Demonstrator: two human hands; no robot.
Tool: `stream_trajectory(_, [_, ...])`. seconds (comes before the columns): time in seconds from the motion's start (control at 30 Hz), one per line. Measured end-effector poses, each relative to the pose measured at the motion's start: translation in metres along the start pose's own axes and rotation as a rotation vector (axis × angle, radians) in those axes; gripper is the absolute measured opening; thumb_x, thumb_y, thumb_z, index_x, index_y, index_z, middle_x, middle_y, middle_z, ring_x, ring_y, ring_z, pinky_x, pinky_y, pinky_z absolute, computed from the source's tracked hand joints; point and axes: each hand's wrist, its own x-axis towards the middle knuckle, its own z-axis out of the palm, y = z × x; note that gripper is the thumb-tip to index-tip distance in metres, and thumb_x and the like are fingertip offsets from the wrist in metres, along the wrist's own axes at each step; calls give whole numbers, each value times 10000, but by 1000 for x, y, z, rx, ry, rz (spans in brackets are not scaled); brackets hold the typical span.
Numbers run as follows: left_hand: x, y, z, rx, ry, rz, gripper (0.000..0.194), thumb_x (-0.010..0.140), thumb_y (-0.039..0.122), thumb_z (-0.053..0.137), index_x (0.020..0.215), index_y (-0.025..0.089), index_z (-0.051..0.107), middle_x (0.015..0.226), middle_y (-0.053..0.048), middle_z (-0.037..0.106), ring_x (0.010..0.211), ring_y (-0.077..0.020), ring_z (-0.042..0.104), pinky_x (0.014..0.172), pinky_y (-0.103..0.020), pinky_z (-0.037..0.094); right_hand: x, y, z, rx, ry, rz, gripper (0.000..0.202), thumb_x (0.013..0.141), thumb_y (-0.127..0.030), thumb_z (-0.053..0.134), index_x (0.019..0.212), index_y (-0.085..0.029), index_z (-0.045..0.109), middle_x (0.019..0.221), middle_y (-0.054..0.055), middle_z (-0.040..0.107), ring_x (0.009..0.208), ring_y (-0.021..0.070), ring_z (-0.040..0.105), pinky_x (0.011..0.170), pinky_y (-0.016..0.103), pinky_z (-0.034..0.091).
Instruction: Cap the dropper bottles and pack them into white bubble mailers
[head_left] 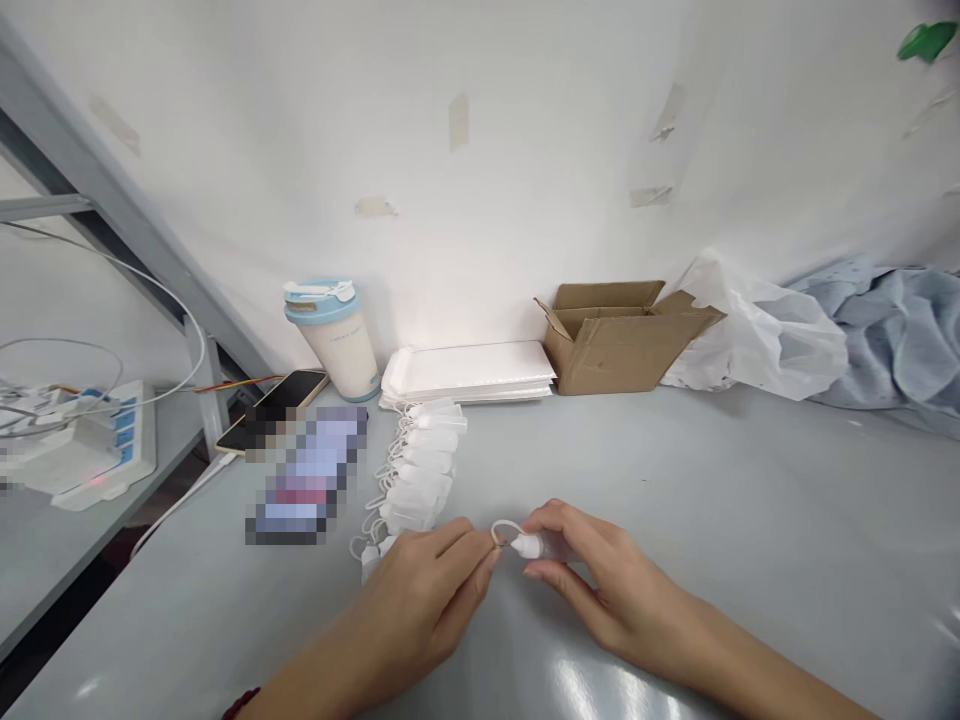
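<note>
Basically, head view: R hand (604, 578) is holding the bottle (561, 547), thumb and fingers (561, 517) clamping its clear body from opp. sides, w/ the white nozzle (529, 546) pointing at the L hand (420, 590). L fingertips (478, 546) are pinching together on the far end of the strap (507, 523), which is arching across the gap btwn the hands; can't tell what else they may be covering. Nozzle tip is sitting just beside the L fingertips, apparently not touching. Bottle is prob. weighing little; its thin plastic is looking squeezable and a bit slick, so a soft grip on the body, behind the nozzle, is seeming best. Strap is looking bendy, prob. springy, so pinching close to its end should be OK. Other bottles (424, 462) are lying in a row beyond the L hand, running up to the envelopes (472, 370).
</note>
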Motion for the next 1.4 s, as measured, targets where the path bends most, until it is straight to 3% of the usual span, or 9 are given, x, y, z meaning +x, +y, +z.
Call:
stream_trajectory(0.4, [0, -1, 1, 54, 15, 26, 210, 939, 143, 334, 962, 194, 536, 707, 18, 543, 571, -118, 511, 513, -231, 338, 0, -2, -2, -1, 5, -22, 182, 933, -175, 409, 1109, -214, 432, 947, 56, 594, 797, 156, 578, 686, 286, 488])
stream_trajectory(0.67, [-1, -2, 4, 153, 10, 74, 283, 947, 158, 297, 838, 164, 559, 678, -3, 545, 541, -131, 510, 487, -243, 353, -1, -3, -4, -20, -8, -49, 163, 928, -162, 413, 1082, -205, 448, 915, 51, 581, 783, 154, 561, 680, 277, 478])
stream_trajectory(1.1, [0, -1, -2, 121, -90, 35, 300, 945, 159, 284, 806, 170, 550, 689, -6, 540, 555, -125, 515, 517, -226, 386, -1, 2, -4, -52, -24, -34, 132, 931, -173, 408, 1048, -190, 468, 908, 64, 578, 781, 161, 560, 677, 281, 482])
stream_trajectory(1.4, [-1, -1, -5, 82, -78, 25, 245, 935, 159, 328, 882, 182, 566, 707, -1, 543, 586, -126, 529, 545, -219, 408, 0, 0, -5, -22, -31, -48, 139, 929, -161, 412, 1056, -197, 456, 912, 54, 573, 786, 158, 557, 679, 281, 474])
